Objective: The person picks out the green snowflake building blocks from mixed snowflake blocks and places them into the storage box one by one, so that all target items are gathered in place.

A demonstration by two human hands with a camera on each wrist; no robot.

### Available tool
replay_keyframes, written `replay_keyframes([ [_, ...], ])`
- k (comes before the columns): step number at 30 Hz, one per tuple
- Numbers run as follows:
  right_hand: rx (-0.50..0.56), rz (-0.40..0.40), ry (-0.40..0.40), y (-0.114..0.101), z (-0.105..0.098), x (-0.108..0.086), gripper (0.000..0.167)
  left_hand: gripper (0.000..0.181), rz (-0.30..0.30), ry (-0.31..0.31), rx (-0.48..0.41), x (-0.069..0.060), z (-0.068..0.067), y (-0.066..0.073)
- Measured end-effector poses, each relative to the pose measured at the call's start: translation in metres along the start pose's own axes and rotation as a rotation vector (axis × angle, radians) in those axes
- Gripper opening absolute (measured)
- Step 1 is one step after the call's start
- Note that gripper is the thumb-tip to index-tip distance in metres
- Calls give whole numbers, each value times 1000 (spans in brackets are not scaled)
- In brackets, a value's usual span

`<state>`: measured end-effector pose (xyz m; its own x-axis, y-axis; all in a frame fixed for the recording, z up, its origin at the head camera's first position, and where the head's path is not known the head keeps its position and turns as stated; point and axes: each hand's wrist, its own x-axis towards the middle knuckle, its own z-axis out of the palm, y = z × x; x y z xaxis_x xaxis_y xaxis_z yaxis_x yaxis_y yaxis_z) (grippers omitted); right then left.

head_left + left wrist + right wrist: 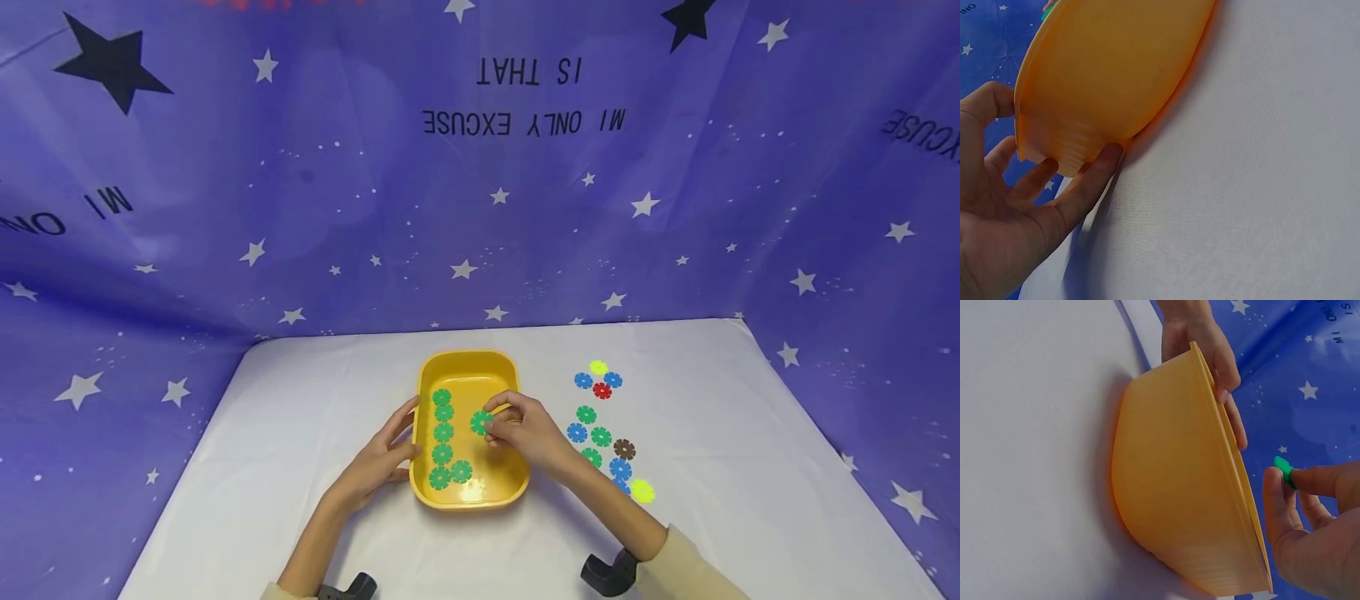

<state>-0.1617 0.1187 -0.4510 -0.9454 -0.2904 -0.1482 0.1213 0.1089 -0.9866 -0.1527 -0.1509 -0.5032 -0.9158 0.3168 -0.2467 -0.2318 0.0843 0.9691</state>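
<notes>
A yellow plastic tray (468, 498) stands on the white table. Along its left inside, several green notched discs (442, 432) form a column, with one more green disc (461, 472) beside the bottom one. The left hand (378, 458) holds the tray's left wall; in the left wrist view, its fingers (1094, 178) press the outside while another reaches over the rim. Above the tray's right half, the right hand (528, 429) pinches a green disc (480, 422) between thumb and finger. That disc (1284, 470) appears nearly edge-on in the right wrist view, above the rim.
Right of the tray lie loose discs: blue (577, 432), green (601, 437), brown (625, 449) and yellow (642, 491). Farther back, a red disc (602, 390) lies among blue and yellow ones. A purple star-patterned cloth (465, 225) hangs behind the table.
</notes>
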Motion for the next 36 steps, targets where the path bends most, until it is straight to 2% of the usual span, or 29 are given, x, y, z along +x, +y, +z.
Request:
replay_keyframes([
  [6,-35,34,-9,-1,8,1,20,82,-7,11,1,-1,-1,-1],
  [12,-92,18,-42,-1,3,7,20,84,-5,11,-2,7,2,1],
  [16,-104,11,-57,0,7,10,19,84,-6,24,4,6,1,3],
  [24,-112,64,-68,2,21,11,20,84,-19,7,-19,1,1,-1],
  [32,-190,68,-82,6,30,15,19,84,-22,-7,-29,-2,1,-1],
  [36,-258,83,-88,9,32,21,20,84,-16,-1,-17,1,2,2],
])
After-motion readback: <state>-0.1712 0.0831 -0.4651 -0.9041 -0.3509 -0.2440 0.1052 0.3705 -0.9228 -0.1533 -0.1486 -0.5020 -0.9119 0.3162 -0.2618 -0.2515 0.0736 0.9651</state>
